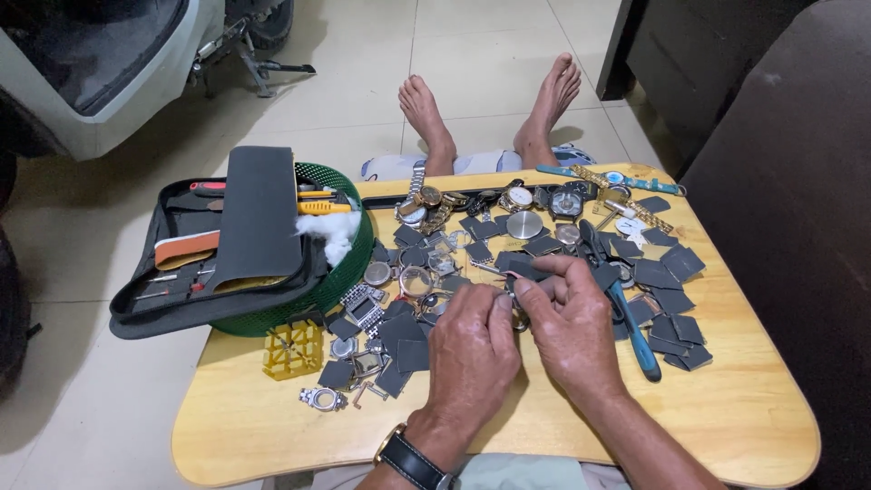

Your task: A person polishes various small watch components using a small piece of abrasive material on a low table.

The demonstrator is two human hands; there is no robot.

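Pale floor tiles surround a low wooden tabletop (726,408) littered with dark square pads (676,265), watch cases and loose parts. At its left edge, an open black tool case (181,272) rests over a green basket (349,263). Wristwatches (517,197) line the far edge. Blue-handled pliers (635,336) lie just beside the right hand (572,327). Left hand (472,349) and right hand meet at centre, fingers narrowed, pinching a small metal watch part (519,319), mostly hidden. A yellow case holder (293,348) sits near left.
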